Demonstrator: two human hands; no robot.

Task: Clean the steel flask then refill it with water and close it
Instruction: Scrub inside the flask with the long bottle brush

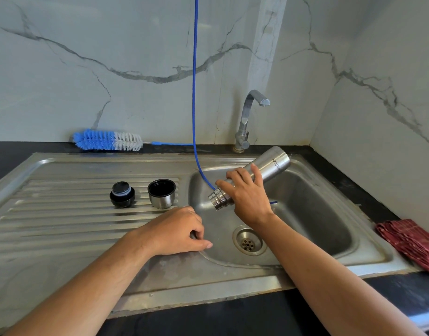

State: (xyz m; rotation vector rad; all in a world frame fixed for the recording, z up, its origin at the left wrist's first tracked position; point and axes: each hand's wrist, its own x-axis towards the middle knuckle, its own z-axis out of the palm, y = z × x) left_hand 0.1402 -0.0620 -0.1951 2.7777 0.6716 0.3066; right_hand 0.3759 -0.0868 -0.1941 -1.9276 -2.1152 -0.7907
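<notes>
Black counter [390, 294] carries a steel sink [325, 241] with a ribbed drainboard [63, 214] on its left side. Nearest, the left hand [174, 230] rests on the basin's left rim, its fingers curled in loosely and holding nothing that can be seen. Just beyond, the right hand [248, 192] grips the steel flask [269, 169] around its neck; the flask is tilted over the basin, its open threaded mouth lower and pointing left, its base raised toward the tap [247, 117]. The drain [249, 240] lies below it. A red checked cloth [412, 241] lies on the counter at the right. On the drainboard stand a black stopper [122, 194] and, beside it, the steel cup lid [161, 194], open side up. Further back a blue and white bottle brush [107, 140] lies against the marble wall [87, 69]. A blue cord [194, 93] hangs down to the flask's mouth.
</notes>
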